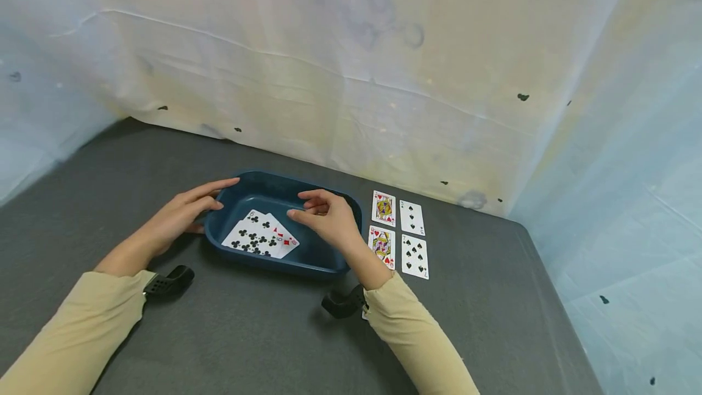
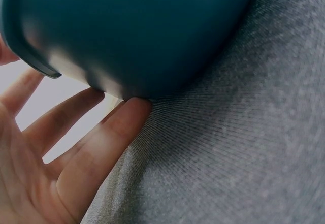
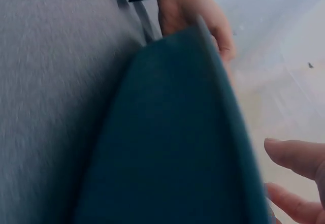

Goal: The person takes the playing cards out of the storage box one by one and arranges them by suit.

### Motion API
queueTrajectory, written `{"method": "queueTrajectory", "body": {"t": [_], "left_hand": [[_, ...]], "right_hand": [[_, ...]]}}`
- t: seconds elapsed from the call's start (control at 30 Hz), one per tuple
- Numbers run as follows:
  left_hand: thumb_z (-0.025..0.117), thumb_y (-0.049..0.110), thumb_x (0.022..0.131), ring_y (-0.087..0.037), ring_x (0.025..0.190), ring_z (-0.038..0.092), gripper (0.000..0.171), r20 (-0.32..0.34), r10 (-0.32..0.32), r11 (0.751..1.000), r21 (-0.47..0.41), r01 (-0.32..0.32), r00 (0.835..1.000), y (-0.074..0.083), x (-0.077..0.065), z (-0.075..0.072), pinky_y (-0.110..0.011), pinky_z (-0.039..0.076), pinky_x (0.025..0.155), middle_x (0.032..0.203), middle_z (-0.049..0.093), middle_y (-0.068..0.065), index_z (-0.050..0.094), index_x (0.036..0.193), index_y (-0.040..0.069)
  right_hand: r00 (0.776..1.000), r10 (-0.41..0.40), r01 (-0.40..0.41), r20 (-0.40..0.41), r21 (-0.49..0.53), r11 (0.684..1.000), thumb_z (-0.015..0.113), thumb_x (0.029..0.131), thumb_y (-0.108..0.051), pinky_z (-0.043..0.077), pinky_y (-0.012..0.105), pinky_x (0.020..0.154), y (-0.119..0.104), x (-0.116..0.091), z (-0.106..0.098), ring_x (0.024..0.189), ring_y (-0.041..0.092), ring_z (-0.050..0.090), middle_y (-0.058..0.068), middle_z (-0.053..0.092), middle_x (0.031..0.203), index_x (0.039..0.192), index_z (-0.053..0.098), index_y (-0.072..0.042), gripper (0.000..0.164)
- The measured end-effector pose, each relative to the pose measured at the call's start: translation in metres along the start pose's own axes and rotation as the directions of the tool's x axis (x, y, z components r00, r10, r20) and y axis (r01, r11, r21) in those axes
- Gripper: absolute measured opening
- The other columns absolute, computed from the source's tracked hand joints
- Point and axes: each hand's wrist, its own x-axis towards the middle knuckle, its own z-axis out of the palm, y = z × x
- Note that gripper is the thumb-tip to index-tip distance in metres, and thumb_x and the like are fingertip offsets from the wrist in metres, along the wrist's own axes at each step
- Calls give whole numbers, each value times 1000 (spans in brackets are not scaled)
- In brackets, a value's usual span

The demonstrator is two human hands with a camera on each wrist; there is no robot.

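A dark blue plastic basin [image 1: 312,271] with a raised rim stands on the grey table. My left hand [image 1: 183,215] rests at its left end, fingers mostly straight; in the left wrist view, fingertips [image 2: 137,107] touch the outer wall. Several playing cards [image 1: 258,236] lie overlapping on the basin floor at the left, clubs and a red diamond card among them. Over the basin's right half, my right hand [image 1: 328,215] hovers with thumb and fingers loosely bent and apart, nothing between them. In the right wrist view its fingers [image 3: 297,158] show beyond the basin's rim.
Right of the basin, face-up cards lie in two columns: red face cards [image 1: 382,208] on the left, spades [image 1: 414,256] on the right. Another card's edge shows beneath the right wrist's black band [image 1: 342,303]. Pale cloth [image 1: 340,78] hangs behind and beside the table.
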Motion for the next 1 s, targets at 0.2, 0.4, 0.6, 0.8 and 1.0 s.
{"method": "queueTrajectory", "body": {"t": [0.2, 0.4, 0.6, 0.8, 1.0], "left_hand": [[41, 23, 100, -49, 136, 25, 57, 5, -8, 1000, 7, 8, 1000, 0, 0, 0, -69, 39, 93, 160, 10, -18, 22, 154, 23], [40, 23, 100, -50, 137, 21, 56, 6, -6, 1000, 8, 6, 1000, 1, 0, 0, -71, 37, 93, 160, 10, -17, 22, 154, 24], [41, 23, 100, -48, 138, 23, 56, -1, 3, 1000, 7, -3, 1000, 1, 0, 0, -70, 39, 93, 160, 10, -15, 23, 154, 25], [41, 23, 100, -45, 136, 25, 55, -6, 7, 1000, 7, -7, 1000, 1, -1, 1, -67, 40, 93, 160, 13, -15, 25, 153, 25], [41, 24, 100, -45, 136, 25, 55, -5, 3, 1000, 3, -3, 1000, 0, -2, 0, -66, 41, 94, 160, 13, -15, 26, 153, 25]], "right_hand": [[998, 10, -9, 69, -6, 1000, 75, 82, -24, 51, 21, 76, -3, 3, 22, 91, 12, 60, 13, 65, 111, 120, 65, -8, 43], [978, 31, 17, 206, -225, 974, 80, 78, -29, 51, 23, 82, -6, 5, 40, 104, 17, 61, 7, 63, 115, 129, 59, -10, 58], [967, 48, 58, 249, -401, 914, 82, 76, -24, 46, 20, 78, -8, 5, 49, 100, 16, 57, 4, 62, 112, 129, 60, -13, 58], [964, 74, 54, 254, -463, 885, 81, 76, -21, 43, 18, 78, -7, 6, 53, 94, 13, 52, 2, 57, 109, 125, 62, -15, 53], [967, 65, 67, 246, -495, 866, 83, 74, -21, 42, 18, 73, -7, 6, 53, 89, 13, 52, 2, 59, 103, 124, 62, -14, 54]]}}
